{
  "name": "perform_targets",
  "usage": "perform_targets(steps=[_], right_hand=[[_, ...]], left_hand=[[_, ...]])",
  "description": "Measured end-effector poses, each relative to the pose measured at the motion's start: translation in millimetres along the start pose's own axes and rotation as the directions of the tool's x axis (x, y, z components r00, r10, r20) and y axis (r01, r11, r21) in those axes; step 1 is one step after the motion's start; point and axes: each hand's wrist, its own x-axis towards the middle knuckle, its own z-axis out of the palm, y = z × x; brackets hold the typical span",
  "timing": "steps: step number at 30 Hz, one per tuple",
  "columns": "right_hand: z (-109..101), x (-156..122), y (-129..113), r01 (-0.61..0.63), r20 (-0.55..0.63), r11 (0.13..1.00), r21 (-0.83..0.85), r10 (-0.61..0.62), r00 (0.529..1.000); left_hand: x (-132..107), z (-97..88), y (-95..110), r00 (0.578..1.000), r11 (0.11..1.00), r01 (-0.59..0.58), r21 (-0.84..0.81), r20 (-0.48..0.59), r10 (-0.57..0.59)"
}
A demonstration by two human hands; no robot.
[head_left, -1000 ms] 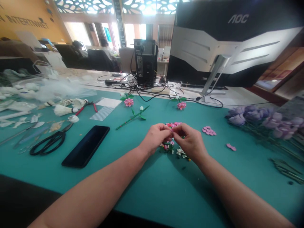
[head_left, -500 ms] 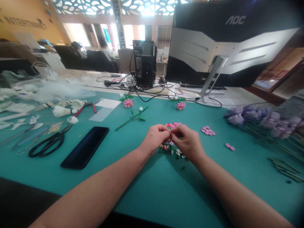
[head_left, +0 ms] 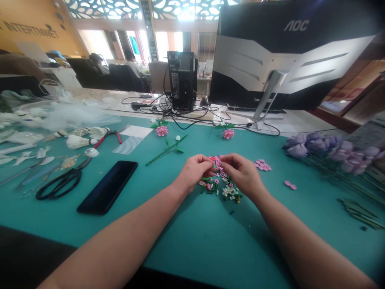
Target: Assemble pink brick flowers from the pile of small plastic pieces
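My left hand [head_left: 195, 171] and my right hand [head_left: 242, 173] hover close together over a small heap of pink, green and white building-block pieces [head_left: 224, 186] on the teal mat [head_left: 192, 224]. Both hands have their fingers curled in a pinch; a tiny pink piece seems to sit between the fingertips, but it is too small to name. A green block stem [head_left: 167, 149] with leaves and a white bud lies beyond my left hand. Two finished pink block flowers [head_left: 161, 130] [head_left: 228, 133] stand further back. Loose pink petals [head_left: 263, 165] lie to the right.
A black phone [head_left: 107, 186] and black scissors [head_left: 58, 182] lie at the left, with shuttlecocks [head_left: 81, 140] and feathers behind. Purple artificial flowers [head_left: 331, 148] fill the right side. A large monitor [head_left: 285, 52], a computer case [head_left: 182, 78] and cables stand at the back.
My two hands have drawn slightly apart and dropped toward the heap of pieces, so more of the pink and white pieces shows between them.
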Motion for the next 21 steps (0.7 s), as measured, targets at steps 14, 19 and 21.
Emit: perform_targets(steps=[14, 19, 21], right_hand=[[-27.5, 6.7, 2.1, 0.016, 0.166, 0.877, -0.48, 0.073, 0.983], [-36.5, 8.0, 3.8, 0.011, 0.23, 0.856, -0.516, 0.127, 0.965], [-37.4, 7.4, 3.1, 0.023, 0.284, 0.846, -0.532, 0.152, 0.947]], left_hand=[[6.1, -11.0, 5.0, 0.999, 0.998, -0.048, -0.035, -0.024, 0.047], [5.6, -10.3, 6.2, 0.998, 0.998, -0.058, -0.039, -0.042, 0.056], [5.2, -10.0, 6.8, 0.997, 0.998, -0.057, -0.041, -0.053, 0.055]])
